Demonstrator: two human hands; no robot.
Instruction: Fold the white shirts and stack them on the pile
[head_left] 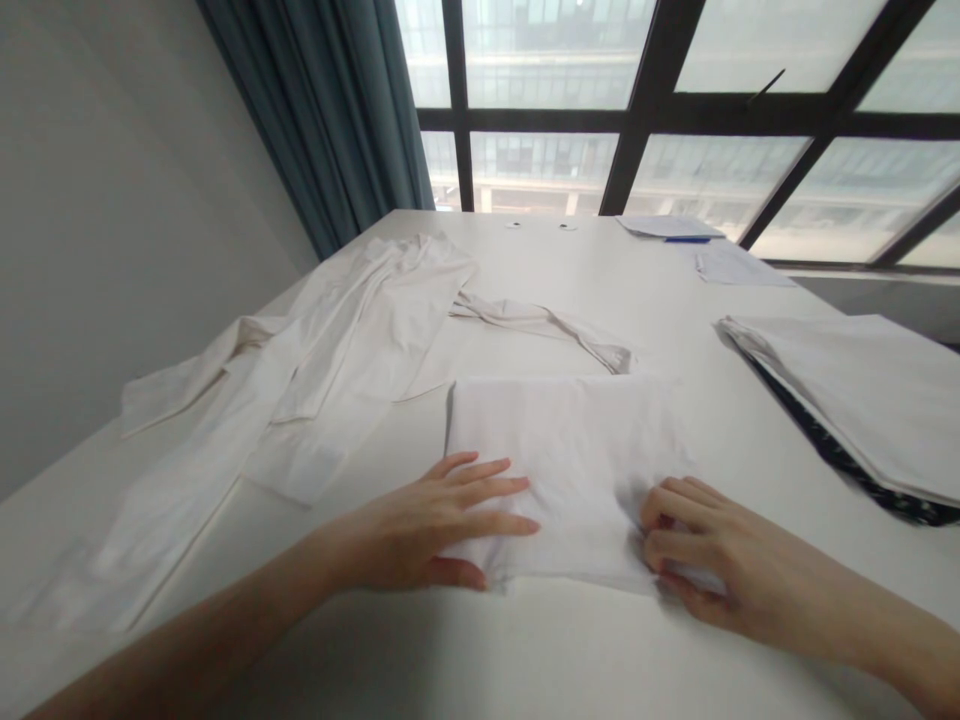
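Note:
A folded white garment (562, 450) lies on the table in front of me as a rough rectangle, its surface lightly creased. My left hand (457, 520) rests flat on its left side, fingers spread, with the thumb near the front left corner. At the garment's right edge, the fingers of my right hand (697, 550) are curled in and pinch the cloth, which wrinkles around them. Beyond the far edge of the fold, a narrow twisted strip of white cloth (547, 322) stretches to the left; whether it joins the garment cannot be made out.
Loose white garments (360, 330) spread over the table's left side. At the right lies a stack of folded cloth (885, 400), white over a dark patterned layer. Papers (667, 227) and a blue pen (686, 240) lie by the window, and a blue curtain (330, 110) hangs at the left.

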